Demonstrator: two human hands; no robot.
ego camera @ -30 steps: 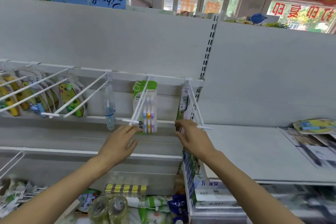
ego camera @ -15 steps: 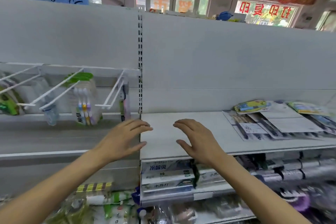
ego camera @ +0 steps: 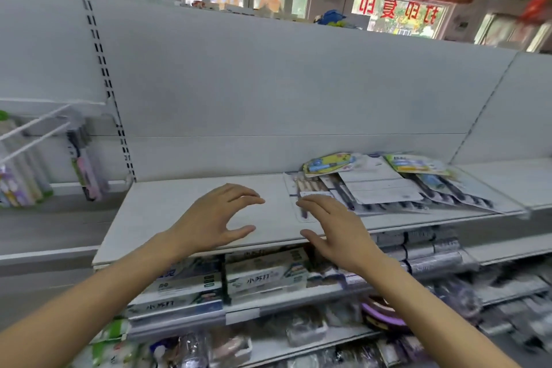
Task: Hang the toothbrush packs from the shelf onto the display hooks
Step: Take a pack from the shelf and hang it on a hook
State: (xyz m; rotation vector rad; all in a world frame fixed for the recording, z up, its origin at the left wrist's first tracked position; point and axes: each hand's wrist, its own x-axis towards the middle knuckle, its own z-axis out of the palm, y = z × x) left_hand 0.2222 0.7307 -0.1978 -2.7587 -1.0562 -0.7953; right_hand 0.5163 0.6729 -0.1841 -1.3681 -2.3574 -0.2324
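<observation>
Far off to the left of both grips, the display hooks jut from the back panel with a few packs already hanging under them, blurred at the frame edge. The left hand hovers over the bare stretch of the shelf, its grip open, fingers arched above the thumb and holding nothing. Just to its right the right hand is likewise open and empty, fingers spread, its fingertips at or just over the near corner of the nearest clear pack; whether they touch it I cannot tell. Beyond and to the right of that grip lies the rest of the toothbrush packs, a loose overlapping heap lying flat, with two yellow-green carded ones on top at the back. The step in hand looks to be fetching the next pack. To do it well, I would take the nearest pack alone rather than dig into the heap: slide it toward the shelf edge with the right fingertips so a corner overhangs, then pinch it thumb-under, since flat blister packs are hard to lift off a smooth shelf. The left hand can steady the neighbours so they do not drag along or spill off the front. Grasp near the top, leaving the hang hole free for the hook.
</observation>
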